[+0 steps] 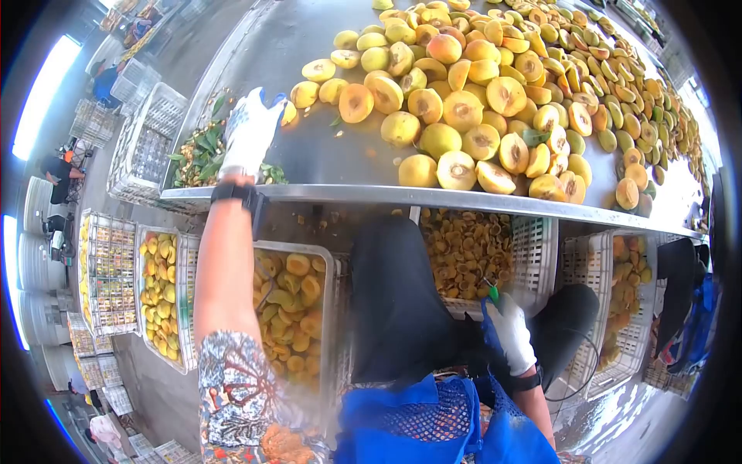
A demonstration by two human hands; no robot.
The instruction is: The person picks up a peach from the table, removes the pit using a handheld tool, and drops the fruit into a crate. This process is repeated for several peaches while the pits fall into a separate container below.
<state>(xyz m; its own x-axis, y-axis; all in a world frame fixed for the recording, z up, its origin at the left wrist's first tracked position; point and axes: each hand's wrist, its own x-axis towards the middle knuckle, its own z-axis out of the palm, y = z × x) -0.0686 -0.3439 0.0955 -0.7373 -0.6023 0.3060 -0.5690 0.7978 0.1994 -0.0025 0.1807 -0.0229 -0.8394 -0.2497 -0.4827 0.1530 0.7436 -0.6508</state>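
My left hand (253, 131), in a white and blue glove, reaches over the metal table at its left end. Its fingers are apart, and the thumb side is right beside a halved yellow peach (289, 114). Below and around it lies a heap of green leaves and scraps (202, 151). Low over my lap, my right hand (510, 336), also gloved, is closed around a small green-handled tool (493, 294) with a thin metal tip. That tip points toward a crate (533, 255) of small brown-yellow cut pieces. A large pile of peach halves (464, 110) covers the table's middle and right.
The metal table's raised front edge (371, 193) runs across above my knees. A crate of peach halves (328, 286) stands left of my legs, with crates of fruit (185, 301) farther left. Another crate (587, 271) is at the right, near a seated person's dark-clothed leg (674, 286).
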